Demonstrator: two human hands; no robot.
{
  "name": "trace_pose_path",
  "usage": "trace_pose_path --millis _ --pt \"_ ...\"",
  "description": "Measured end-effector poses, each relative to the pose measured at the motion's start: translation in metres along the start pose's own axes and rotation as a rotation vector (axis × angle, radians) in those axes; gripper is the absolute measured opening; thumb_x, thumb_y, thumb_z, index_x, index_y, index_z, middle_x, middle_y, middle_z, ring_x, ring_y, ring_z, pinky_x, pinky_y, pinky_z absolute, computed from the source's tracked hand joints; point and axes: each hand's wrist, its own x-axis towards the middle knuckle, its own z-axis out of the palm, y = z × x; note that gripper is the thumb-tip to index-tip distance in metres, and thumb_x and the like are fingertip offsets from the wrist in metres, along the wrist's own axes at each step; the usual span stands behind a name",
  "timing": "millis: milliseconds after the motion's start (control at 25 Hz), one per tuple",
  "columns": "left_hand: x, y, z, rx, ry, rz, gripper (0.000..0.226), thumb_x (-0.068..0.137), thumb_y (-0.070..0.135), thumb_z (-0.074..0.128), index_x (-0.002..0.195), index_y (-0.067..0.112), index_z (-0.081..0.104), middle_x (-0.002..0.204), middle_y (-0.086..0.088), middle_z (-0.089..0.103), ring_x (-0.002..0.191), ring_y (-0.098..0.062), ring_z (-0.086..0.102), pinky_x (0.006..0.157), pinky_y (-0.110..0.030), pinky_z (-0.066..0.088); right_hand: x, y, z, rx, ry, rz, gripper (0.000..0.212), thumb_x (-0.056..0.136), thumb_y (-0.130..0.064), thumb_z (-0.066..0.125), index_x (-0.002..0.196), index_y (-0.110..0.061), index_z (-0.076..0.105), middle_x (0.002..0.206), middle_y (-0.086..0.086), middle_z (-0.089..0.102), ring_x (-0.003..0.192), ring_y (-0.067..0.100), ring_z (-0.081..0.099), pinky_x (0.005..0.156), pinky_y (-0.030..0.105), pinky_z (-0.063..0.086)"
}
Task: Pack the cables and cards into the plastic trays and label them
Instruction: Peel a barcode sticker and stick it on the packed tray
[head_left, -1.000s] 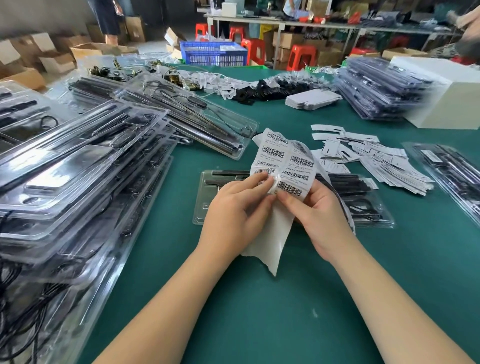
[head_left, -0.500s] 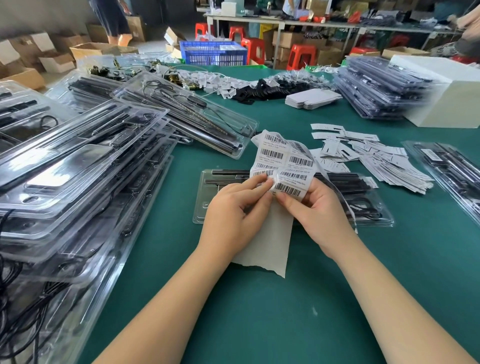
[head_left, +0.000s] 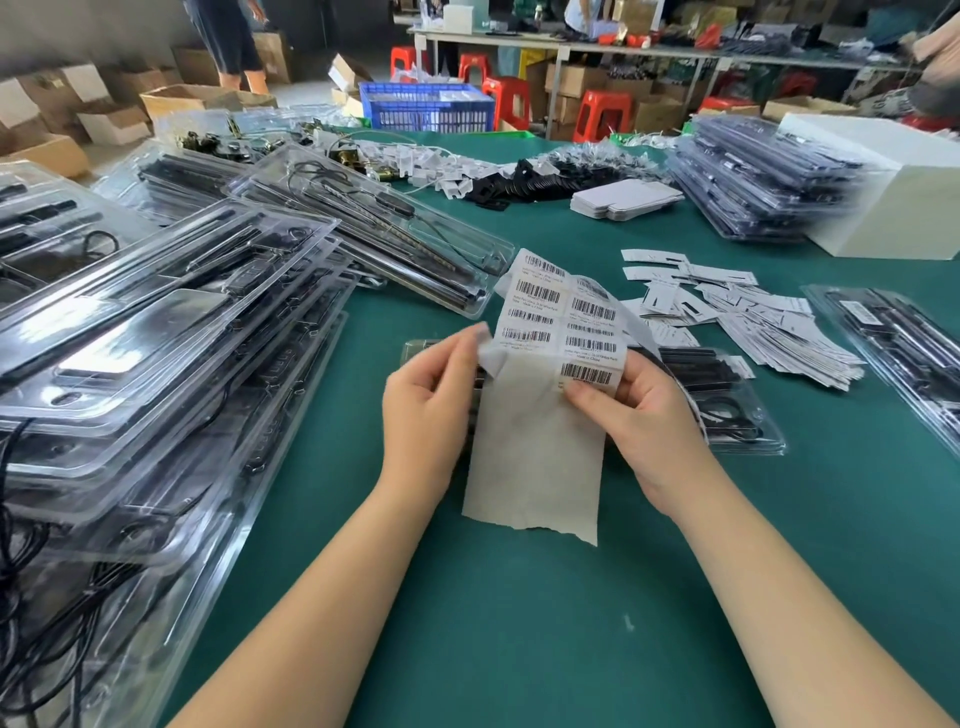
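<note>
A sheet of barcode labels (head_left: 561, 322) is held up over the green table (head_left: 519, 623); its lower part is bare backing paper (head_left: 535, 467). My right hand (head_left: 639, 426) pinches the sheet at the lowest label. My left hand (head_left: 431, 410) pinches a peeled label (head_left: 491, 353) at the sheet's left edge, lifted partly off the backing. Behind the sheet lies a closed clear plastic tray (head_left: 727, 400) with black cables inside, mostly hidden by the sheet and my hands.
A tall pile of filled trays (head_left: 156, 374) crowds the left side. More trays (head_left: 753, 182) are stacked at back right beside a white box (head_left: 893, 197). Loose white cards (head_left: 753, 322) lie at right, another tray (head_left: 904, 343) at the far right, black cables (head_left: 545, 176) behind.
My left hand has pulled away to the left, peeling a label off the backing. The right hand keeps its hold on the sheet, which now stands a little more upright.
</note>
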Motion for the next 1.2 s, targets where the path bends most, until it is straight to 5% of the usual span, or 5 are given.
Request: trace_pose_path --millis 320,440,680,800,1200 --pt "0.018 0.003 -0.016 -0.476 0.292 -0.317 0.012 0.095 0.026 0.06 0.094 0.025 0.071 0.098 0.002 0.073 0.086 -0.01 0.069 0.075 -0.024 0.056 0.096 -0.077 -0.089 -0.34 0.527 -0.028 0.015 0.082 -0.033 0.071 0.087 -0.033 0.056 0.09 -0.012 0.064 0.083 0.015 0.065 0.06 0.026 0.047" --pt "0.018 0.0 -0.015 -0.457 0.25 -0.291 0.01 0.094 0.026 0.061 0.097 0.024 0.071 0.104 0.0 0.073 0.091 -0.012 0.07 0.074 -0.023 0.055 0.123 -0.094 -0.123 -0.414 0.515 0.164 0.034 0.086 -0.049 0.06 0.116 -0.033 0.056 0.11 -0.007 0.057 0.099 0.021 0.056 0.079 0.034 0.048" --pt "0.016 -0.005 -0.014 -0.297 0.127 -0.133 0.015 0.085 0.03 0.073 0.099 0.026 0.073 0.098 0.004 0.074 0.097 -0.013 0.07 0.077 -0.022 0.053 0.076 -0.051 -0.046 -0.501 0.487 0.136 0.044 0.088 -0.033 0.062 0.129 -0.019 0.052 0.107 -0.005 0.055 0.09 0.011 0.052 0.08 0.027 0.038" --pt "0.012 -0.006 -0.01 -0.143 0.07 0.003 0.022 0.082 0.025 0.077 0.103 0.021 0.072 0.096 0.006 0.074 0.093 -0.008 0.069 0.078 -0.019 0.052 0.025 -0.022 0.018 -0.461 0.274 -0.022 0.004 0.089 -0.036 0.063 0.09 -0.033 0.063 0.089 -0.017 0.064 0.078 -0.005 0.057 0.072 0.016 0.043" --pt "0.005 -0.017 -0.007 0.508 -0.023 0.579 0.049 0.076 0.023 0.08 0.122 0.026 0.064 0.109 0.028 0.06 0.102 0.006 0.057 0.091 -0.011 0.043 -0.007 -0.001 0.052 -0.106 0.299 0.017 0.025 0.083 -0.046 0.071 0.066 -0.028 0.073 0.057 -0.013 0.061 0.054 -0.002 0.05 0.054 0.009 0.039"
